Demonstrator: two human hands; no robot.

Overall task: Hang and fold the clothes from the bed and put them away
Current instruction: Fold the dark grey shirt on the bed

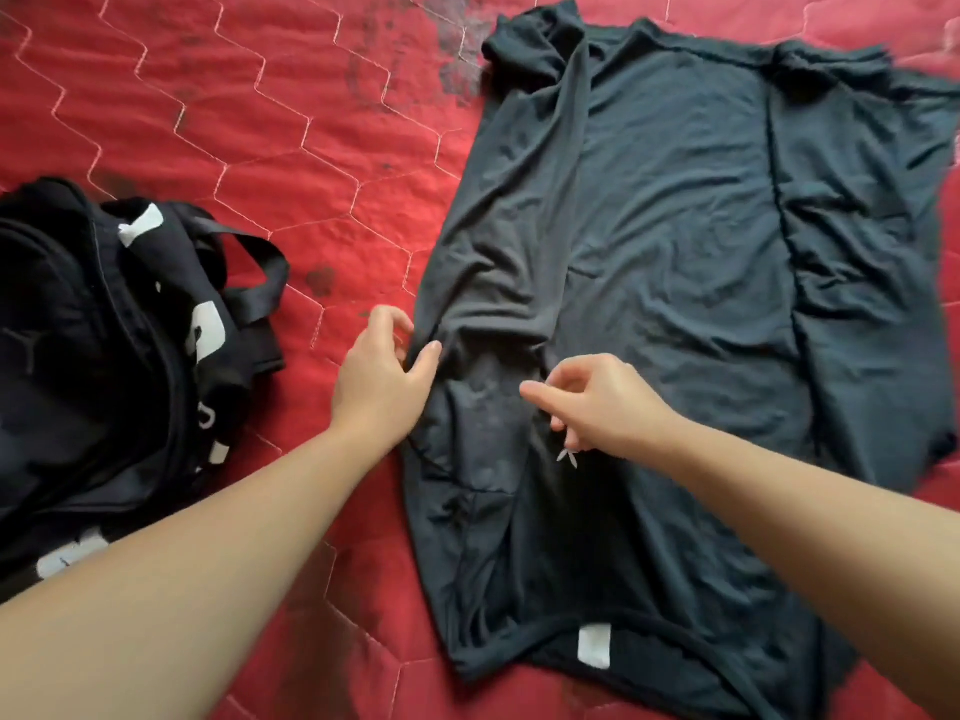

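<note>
Both bare forearms extended, left hand (382,374) fingers curled, right hand (597,402) loosely pinched

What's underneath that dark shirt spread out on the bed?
The dark shirt lies on the red quilted bedcover, which shows all around it. Whatever sits directly beneath the fabric is covered and can't be seen.

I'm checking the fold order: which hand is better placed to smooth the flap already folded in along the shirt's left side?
Probably the left hand: its fingers touch the dark T-shirt at that folded edge. The right hand hovers nearer the middle, fingers curled.
</note>
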